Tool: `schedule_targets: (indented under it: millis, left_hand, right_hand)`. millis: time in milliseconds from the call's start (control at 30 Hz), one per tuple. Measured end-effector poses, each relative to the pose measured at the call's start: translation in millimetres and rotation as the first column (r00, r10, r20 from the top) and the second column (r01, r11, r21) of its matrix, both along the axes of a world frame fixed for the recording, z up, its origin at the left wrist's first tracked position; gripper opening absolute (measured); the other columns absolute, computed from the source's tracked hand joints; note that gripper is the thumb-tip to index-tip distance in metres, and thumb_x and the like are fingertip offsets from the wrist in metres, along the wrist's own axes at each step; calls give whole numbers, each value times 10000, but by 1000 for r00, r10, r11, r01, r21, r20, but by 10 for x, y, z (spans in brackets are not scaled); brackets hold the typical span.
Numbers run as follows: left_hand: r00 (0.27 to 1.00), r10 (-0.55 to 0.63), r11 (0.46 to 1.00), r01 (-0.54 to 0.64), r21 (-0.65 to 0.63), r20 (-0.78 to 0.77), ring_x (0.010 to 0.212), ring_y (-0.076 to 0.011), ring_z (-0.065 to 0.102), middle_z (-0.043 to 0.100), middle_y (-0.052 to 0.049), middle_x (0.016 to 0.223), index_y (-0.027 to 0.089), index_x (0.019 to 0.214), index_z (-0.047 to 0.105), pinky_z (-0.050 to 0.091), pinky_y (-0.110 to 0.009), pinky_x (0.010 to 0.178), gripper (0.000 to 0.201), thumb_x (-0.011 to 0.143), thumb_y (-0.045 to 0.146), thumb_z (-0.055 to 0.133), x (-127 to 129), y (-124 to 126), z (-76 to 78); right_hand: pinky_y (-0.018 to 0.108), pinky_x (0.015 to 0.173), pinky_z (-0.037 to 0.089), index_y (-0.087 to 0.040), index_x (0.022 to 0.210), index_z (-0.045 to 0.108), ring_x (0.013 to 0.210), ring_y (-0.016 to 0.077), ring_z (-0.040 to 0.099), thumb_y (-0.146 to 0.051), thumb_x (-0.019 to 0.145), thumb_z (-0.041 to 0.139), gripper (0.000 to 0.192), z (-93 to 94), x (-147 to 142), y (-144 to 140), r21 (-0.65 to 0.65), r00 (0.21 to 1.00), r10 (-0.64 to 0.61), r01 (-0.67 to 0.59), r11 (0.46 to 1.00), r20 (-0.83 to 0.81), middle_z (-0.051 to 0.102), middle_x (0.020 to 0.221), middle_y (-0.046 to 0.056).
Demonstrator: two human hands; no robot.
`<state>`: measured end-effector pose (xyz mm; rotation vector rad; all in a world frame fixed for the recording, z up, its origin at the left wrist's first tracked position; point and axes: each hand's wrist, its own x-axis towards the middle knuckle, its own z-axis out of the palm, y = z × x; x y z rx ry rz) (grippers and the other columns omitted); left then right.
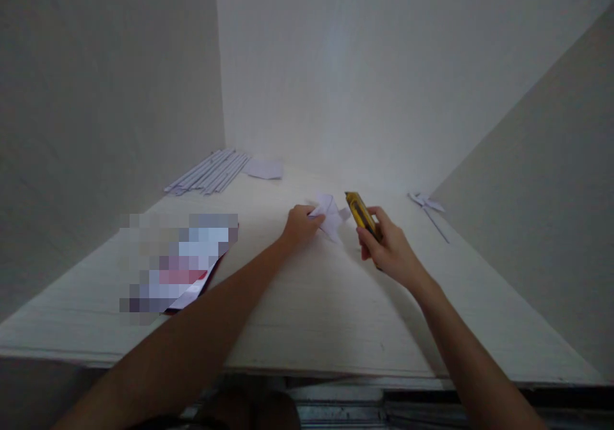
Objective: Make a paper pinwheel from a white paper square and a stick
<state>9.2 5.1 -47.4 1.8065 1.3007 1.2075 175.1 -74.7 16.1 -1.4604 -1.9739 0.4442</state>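
Folded paper (330,217) in left hand (300,224); yellow cutter (359,212) in right hand (388,247)

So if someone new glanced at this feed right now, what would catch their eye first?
Probably the yellow utility knife in the right hand, the one bright colour at mid-table. Right beside it, the left hand pinches a small folded white paper piece. After that, the bundle of white paper strips by the left wall on the pale table.

The table (307,302) looks like pale matt wood with faint grain; the folded sheet (330,219) is thin paper; the yellow knife (359,212) is probably smooth plastic.
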Motion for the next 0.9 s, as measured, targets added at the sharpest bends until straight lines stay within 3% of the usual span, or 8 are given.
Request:
schedule_targets:
  millis: [100,167,333,533,900]
  left_hand:
    - [999,45,997,-44,64,-20,473,-87,368,412,43,451,145,466,469,249,-220,472,264,682,293,505,1,-2,15]
    - [998,66,992,-63,112,-21,479,-84,358,395,44,458,148,462,449,247,-220,477,269,687,285,503,12,-23,40]
    - [998,54,976,-46,211,-31,485,-76,336,369,46,470,151,462,421,250,-218,484,287,704,288,496,49,-86,100]
    - [996,52,963,-31,269,-71,495,-80,368,411,38,478,145,496,459,263,-219,491,264,723,277,486,71,-125,117]
    - [994,59,951,-26,308,-96,499,-83,380,429,33,481,143,497,467,266,-225,500,266,735,261,480,72,-140,129]
  right_hand:
    - [220,408,403,-194,1043,384,416,122,533,-348,832,401,262,-382,86,-71,-132,993,-26,10,991,-117,545,551,-41]
    - [218,399,402,-204,1060,372,422,123,544,-355,835,393,272,-486,61,-53,-177,985,8,-40,983,-175,565,598,-29]
    - [215,441,380,-198,1116,403,467,127,551,-266,823,405,300,-423,12,-6,-72,999,36,-37,997,-10,579,621,-5]
    - [237,514,366,-184,1126,452,561,163,582,-211,818,385,316,-405,3,-19,37,979,-18,11,999,203,626,686,42]
    - [269,537,345,-162,1180,417,658,218,607,-223,839,336,356,-397,-51,-62,137,919,-114,67,988,377,654,817,106]
